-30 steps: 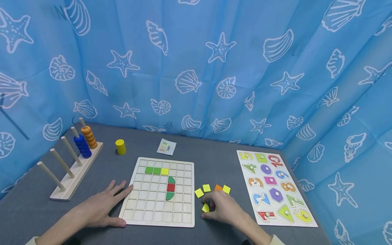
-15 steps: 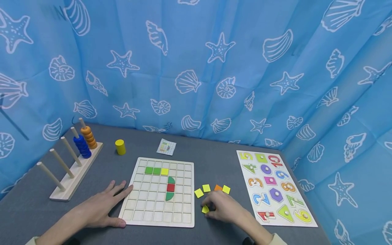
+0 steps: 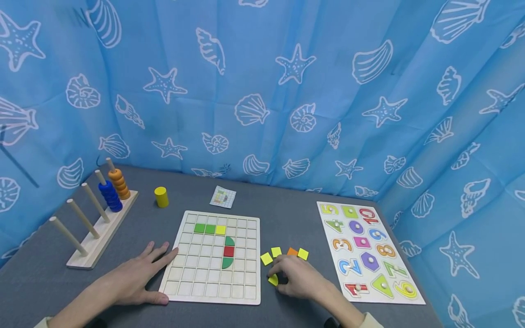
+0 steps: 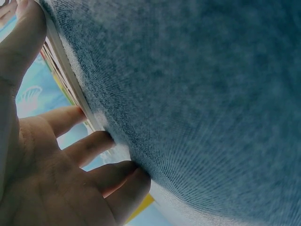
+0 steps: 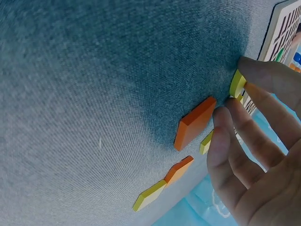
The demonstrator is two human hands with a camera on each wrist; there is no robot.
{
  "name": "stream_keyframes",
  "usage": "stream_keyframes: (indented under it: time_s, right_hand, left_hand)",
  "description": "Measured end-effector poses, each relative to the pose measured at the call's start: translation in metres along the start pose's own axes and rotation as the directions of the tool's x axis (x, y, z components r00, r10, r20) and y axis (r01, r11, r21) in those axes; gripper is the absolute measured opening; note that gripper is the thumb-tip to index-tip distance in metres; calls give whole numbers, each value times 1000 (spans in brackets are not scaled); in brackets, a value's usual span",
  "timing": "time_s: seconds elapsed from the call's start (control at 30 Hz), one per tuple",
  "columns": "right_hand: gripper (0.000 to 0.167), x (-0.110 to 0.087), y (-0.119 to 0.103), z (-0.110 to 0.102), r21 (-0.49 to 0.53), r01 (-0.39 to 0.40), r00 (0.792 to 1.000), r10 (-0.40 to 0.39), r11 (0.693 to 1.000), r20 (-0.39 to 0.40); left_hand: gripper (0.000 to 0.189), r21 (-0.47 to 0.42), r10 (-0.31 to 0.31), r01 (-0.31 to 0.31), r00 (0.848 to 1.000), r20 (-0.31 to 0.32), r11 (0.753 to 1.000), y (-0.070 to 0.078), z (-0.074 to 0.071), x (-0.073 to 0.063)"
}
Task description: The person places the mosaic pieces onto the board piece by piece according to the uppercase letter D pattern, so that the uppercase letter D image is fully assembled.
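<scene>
My right hand (image 3: 299, 277) pinches a yellow square tile (image 3: 273, 279) between thumb and fingers, low over the table just right of the wooden grid board (image 3: 197, 288). In the right wrist view the tile (image 5: 237, 84) sits at the fingertips, and an orange tile (image 5: 194, 125) lies beneath the hand. The left hand (image 3: 133, 279) rests with spread fingers at the board's left edge, index fingertip and thumb touching it. Set in the grid are two green squares (image 3: 205, 228), a yellow square (image 3: 220, 229), a red square (image 3: 229, 251) and two green rounded pieces (image 3: 227, 263).
Loose yellow tiles (image 3: 276, 251) and an orange tile (image 3: 292, 251) lie beyond the right hand. A small pattern card (image 3: 223, 197) and a yellow cylinder (image 3: 162, 197) are behind the board. At left stands a peg rack with rings (image 3: 98, 228); at right lies a number puzzle (image 3: 369, 255).
The pinched yellow tile has shifted slightly left and turned a little, along with the right fingertips. My left hand and the board have stayed still.
</scene>
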State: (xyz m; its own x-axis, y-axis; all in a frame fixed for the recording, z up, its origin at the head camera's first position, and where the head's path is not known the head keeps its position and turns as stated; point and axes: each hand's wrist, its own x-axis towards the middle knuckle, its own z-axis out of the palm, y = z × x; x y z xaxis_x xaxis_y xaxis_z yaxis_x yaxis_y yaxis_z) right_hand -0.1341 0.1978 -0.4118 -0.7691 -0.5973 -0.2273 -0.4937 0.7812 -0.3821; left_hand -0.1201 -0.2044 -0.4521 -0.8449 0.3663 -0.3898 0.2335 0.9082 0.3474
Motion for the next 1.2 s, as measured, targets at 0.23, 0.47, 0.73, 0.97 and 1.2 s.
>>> stream_keyframes:
  time_s: [0.23, 0.47, 0.73, 0.97, 1.2]
  right_hand:
    - [25, 1, 0, 2, 15, -11, 1000, 10, 1000, 10]
    - [22, 1, 0, 6, 32, -19, 1000, 20, 999, -17]
    - [21, 2, -3, 9, 49, -35, 997, 38, 998, -60]
    - [20, 8, -12, 8, 75, -46, 983, 59, 996, -175]
    - [18, 20, -27, 8, 84, -23, 978, 40, 996, -204]
  left_hand:
    - [119, -5, 2, -2, 1000, -2, 1000, 0, 0, 0]
    - [118, -7, 4, -4, 1000, -2, 1000, 0, 0, -1]
    - [118, -8, 5, -5, 1000, -12, 1000, 0, 0, -1]
    - [118, -10, 13, -13, 1000, -17, 1000, -1, 0, -1]
    - [117, -14, 25, -25, 999, -24, 1000, 0, 0, -3]
